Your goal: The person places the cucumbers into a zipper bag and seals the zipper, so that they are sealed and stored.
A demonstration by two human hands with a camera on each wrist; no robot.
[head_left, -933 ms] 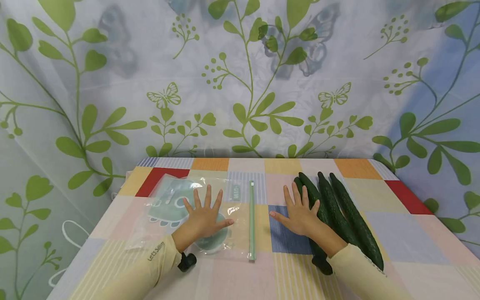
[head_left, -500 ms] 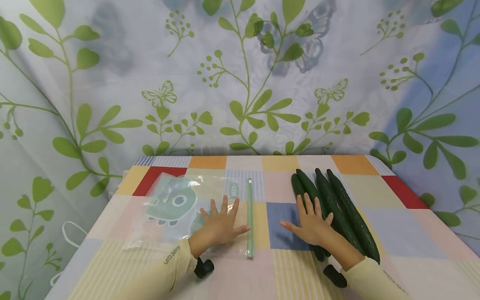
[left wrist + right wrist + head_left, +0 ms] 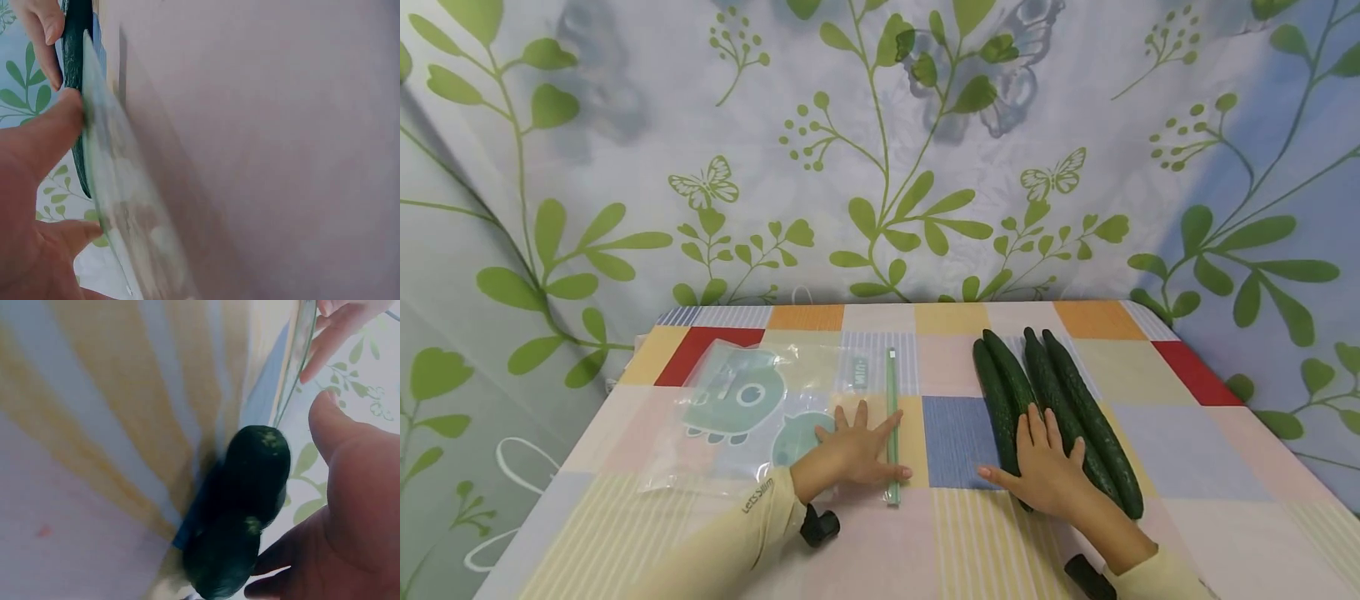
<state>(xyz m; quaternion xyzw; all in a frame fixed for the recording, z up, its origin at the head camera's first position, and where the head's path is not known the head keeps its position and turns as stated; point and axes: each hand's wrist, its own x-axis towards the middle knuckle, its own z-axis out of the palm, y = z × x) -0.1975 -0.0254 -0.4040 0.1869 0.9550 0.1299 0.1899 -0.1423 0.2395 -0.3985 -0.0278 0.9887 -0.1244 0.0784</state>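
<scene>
A clear zip bag (image 3: pixel 752 408) with a green cartoon print lies flat on the checked tablecloth (image 3: pixel 1187 442). Its green seal strip (image 3: pixel 892 417) runs along its right edge. My left hand (image 3: pixel 853 454) rests flat on the bag's right part, fingers spread, fingertips at the strip; the left wrist view shows the bag's edge (image 3: pixel 119 206) beside my thumb. Several dark green cucumbers (image 3: pixel 1075 400) lie side by side right of centre. My right hand (image 3: pixel 1045 467) lies flat across their near ends, thumb out to the left. The right wrist view shows the cucumber ends (image 3: pixel 247 506) under my palm.
A curtain with green leaves and butterflies (image 3: pixel 880 167) hangs close behind and beside the table. The table's right half past the cucumbers shows only cloth. Black wrist-camera mounts (image 3: pixel 820 527) sit by both cuffs.
Both hands have slid rightward: the left from the bag's middle to its seal strip, the right from the blue square onto the cucumbers. The head view has tilted slightly.
</scene>
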